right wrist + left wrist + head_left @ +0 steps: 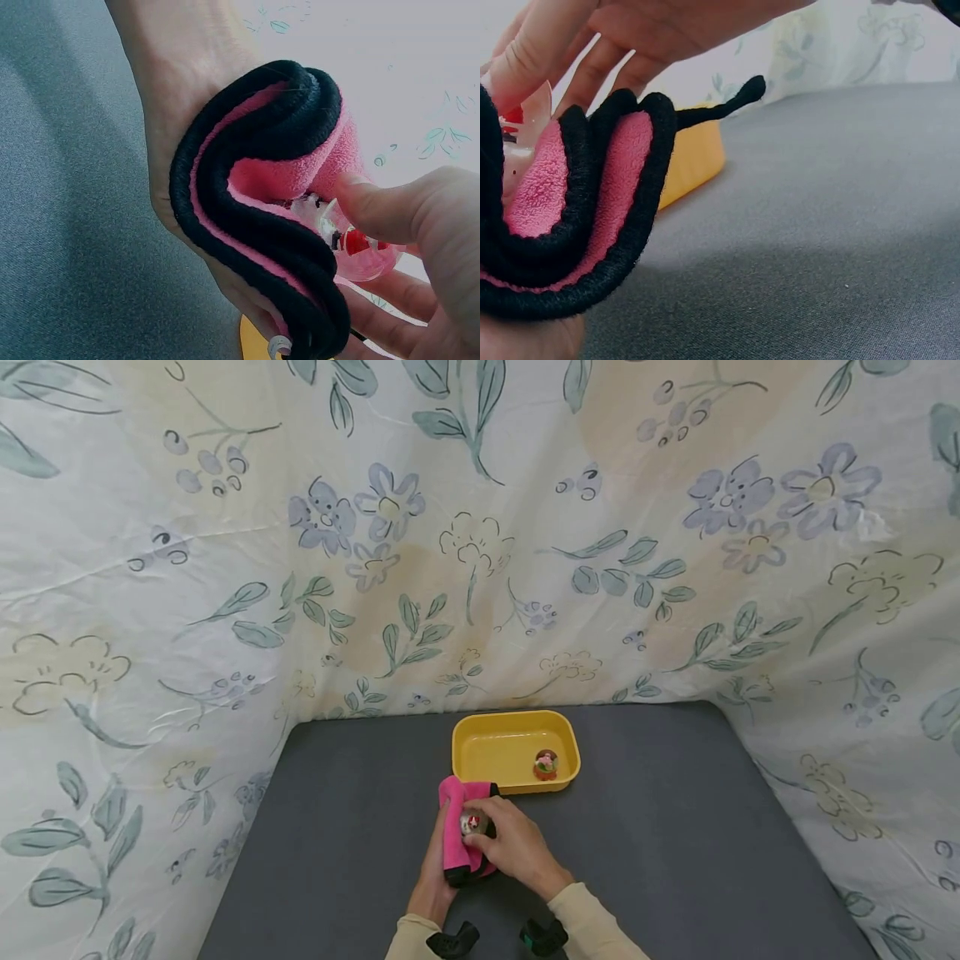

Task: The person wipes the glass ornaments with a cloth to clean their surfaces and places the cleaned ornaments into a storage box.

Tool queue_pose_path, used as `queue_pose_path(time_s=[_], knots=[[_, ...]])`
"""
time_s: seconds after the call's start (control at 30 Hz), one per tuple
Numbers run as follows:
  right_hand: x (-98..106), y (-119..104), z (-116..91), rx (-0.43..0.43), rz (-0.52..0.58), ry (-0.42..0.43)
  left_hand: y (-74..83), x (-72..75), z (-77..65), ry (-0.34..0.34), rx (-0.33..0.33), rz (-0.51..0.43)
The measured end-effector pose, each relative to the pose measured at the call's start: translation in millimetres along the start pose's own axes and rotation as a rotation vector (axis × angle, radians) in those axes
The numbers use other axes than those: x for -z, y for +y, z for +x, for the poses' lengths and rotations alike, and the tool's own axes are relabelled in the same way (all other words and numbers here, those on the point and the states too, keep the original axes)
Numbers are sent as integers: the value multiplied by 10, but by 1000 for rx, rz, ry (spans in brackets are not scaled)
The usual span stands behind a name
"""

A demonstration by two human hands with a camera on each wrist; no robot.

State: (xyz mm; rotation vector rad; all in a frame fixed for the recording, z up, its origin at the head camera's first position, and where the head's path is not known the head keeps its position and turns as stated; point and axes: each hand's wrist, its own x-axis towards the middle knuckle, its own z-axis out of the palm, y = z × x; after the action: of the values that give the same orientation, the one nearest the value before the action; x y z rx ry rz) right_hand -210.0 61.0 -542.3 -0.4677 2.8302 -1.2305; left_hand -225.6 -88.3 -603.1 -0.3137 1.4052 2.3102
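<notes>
A folded pink cloth with black edging [453, 843] lies in my left hand [432, 870], which grips it from the left and underneath. Set in the fold is a small clear snow globe [472, 823] with a red and white figure inside. My right hand [519, 841] pinches this globe between thumb and fingers. The right wrist view shows the thumb [382, 210] on the globe's clear side [364, 259], with pink cloth [341, 146] behind it. In the left wrist view the cloth's layers [626, 161] hide most of the globe.
Just beyond the hands, a yellow tray [487, 758] stands on the dark grey table [660, 827]. A second small globe [546, 765] with a reddish base sits in its right part. Floral fabric [480, 610] hangs around the back and sides.
</notes>
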Motion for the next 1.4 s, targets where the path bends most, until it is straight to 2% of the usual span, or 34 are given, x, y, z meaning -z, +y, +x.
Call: queue_pose_path(time_s=[0.5,0.83,0.9,1.3,1.4], knots=[[-35,-22,7,-70,-10,32,14,-6,-19,-42,-4,5],[-44,-13,-4,-89,-19,52,0,-14,-28,-29,-4,18],[-48,-7,-8,-91,-11,56,1,-15,-29,-25,-6,16],[-41,38,33,-127,104,54,48,-23,1,-102,-44,-47],[-27,46,50,-143,123,55,60,-19,0,-106,-35,-71]])
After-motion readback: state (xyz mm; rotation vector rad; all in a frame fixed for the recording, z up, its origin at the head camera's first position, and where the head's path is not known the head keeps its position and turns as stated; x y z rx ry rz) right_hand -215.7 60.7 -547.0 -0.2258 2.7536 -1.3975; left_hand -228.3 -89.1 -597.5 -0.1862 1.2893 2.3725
